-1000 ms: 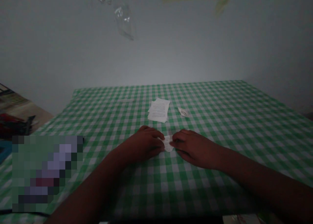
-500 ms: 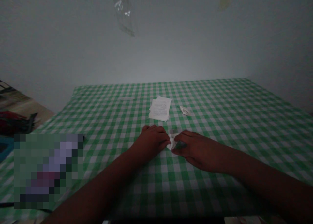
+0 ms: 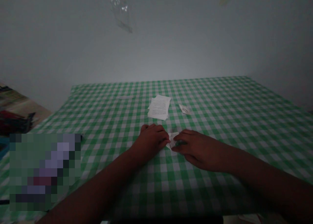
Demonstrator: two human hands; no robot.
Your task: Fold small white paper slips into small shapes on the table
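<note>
A small folded piece of printed paper (image 3: 172, 139) lies low over the tablecloth between my two hands. My left hand (image 3: 153, 138) is closed at its left edge, thumb and fingertips pressed together on it. From the right, my right hand (image 3: 195, 148) grips the paper with curled fingers and thumb; a gap shows between them. The hands cover part of the paper, so its full shape is hidden.
A loose stack of printed sheets (image 3: 159, 107) lies beyond my hands. To its right rests a small folded paper piece (image 3: 185, 109). A blurred-out flat object (image 3: 46, 171) with a cable sits at left. The green checked tablecloth (image 3: 102, 119) reaches the wall (image 3: 158, 48).
The view has tilted slightly, shifting everything a little. My right fingers have moved slightly on the paper; both hands stay in nearly the same place.
</note>
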